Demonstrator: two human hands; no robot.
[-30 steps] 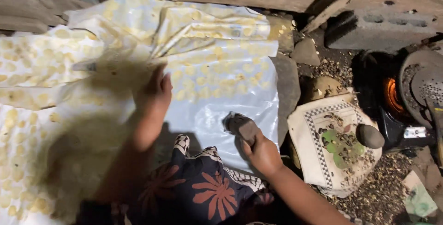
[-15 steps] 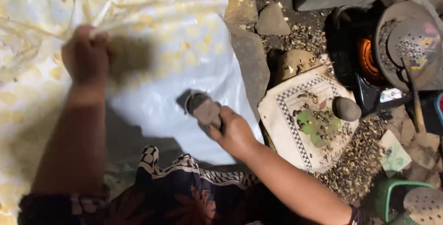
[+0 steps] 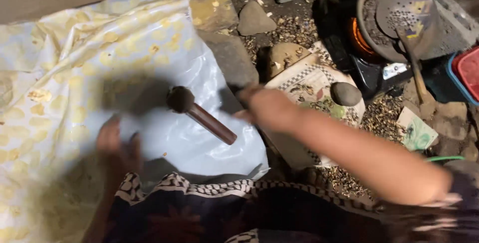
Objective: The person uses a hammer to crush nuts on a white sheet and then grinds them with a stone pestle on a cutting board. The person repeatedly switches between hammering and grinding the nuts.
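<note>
Brown wooden pestle (image 3: pixel 202 115) lies on the white plastic sheet (image 3: pixel 149 73); left hand (image 3: pixel 117 143) rests flat beside it, right hand (image 3: pixel 267 107) blurred, grip unclear, near the patterned tile (image 3: pixel 304 81).

pestle (image 3: pixel 202 115): was in my right grip 0.5 s ago; now lying free on the white sheet (image 3: pixel 164 68), dark head up-left, handle pointing down-right.
right hand (image 3: pixel 269 107): let go, moved right off the sheet, now over the edge of the patterned tray (image 3: pixel 304 76), blurred.
left hand (image 3: pixel 116 141): came down from upper sheet to its lower part, near my lap, fingers spread.
</note>
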